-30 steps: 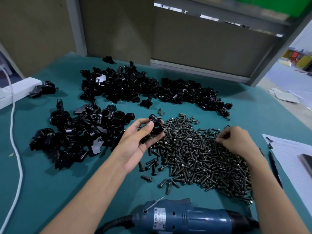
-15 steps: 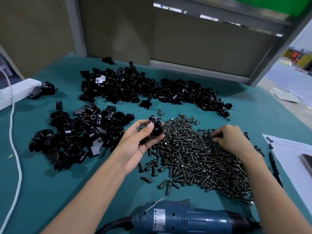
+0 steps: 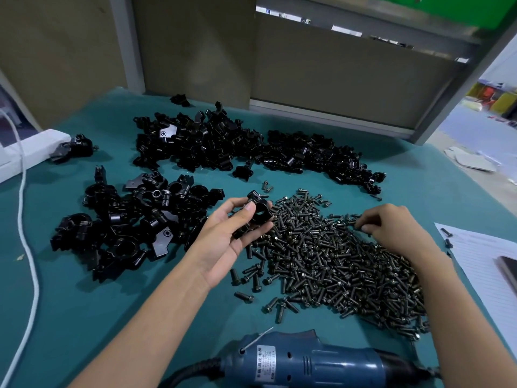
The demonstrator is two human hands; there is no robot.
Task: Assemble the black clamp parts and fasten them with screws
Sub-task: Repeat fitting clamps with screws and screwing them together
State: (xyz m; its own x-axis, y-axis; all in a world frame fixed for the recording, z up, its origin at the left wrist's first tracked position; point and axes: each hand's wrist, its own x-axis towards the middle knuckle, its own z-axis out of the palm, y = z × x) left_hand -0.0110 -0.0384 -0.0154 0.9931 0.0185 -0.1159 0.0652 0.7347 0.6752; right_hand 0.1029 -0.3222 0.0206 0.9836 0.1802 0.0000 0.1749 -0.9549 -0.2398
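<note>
The left hand (image 3: 223,236) lies palm up at the left edge of the screw pile (image 3: 335,261), thumb and curled fingers gripping a black clamp assembly (image 3: 258,210) with its round bore facing up; the right hand (image 3: 391,228) rests on the far right part of that pile, fingers curled, thumb and forefinger pinching what looks like a single screw (image 3: 359,226), though the pinch is small in view.

The clamp looks like a rigid, hard-edged block, probably light enough for one hand and not fragile; its glossy faces may be slippery, so the ring body and flat sides are the likely best hold, leaving the screw hole clear; the screws are small, stiff and apt to roll, best taken by the shank just under the head.

Left of the screw pile sits a heap of larger clamp parts (image 3: 134,225); beyond the pile a longer band of smaller black pieces (image 3: 237,147); nearer than the pile lies a blue electric screwdriver (image 3: 321,362), gripped by neither hand; right of the pile is a printed sheet (image 3: 481,264).

The screwdriver carries a white label (image 3: 264,362) with printed characters too small to read; no brand can be made out; the sheet's faint lines are likewise illegible.
</note>
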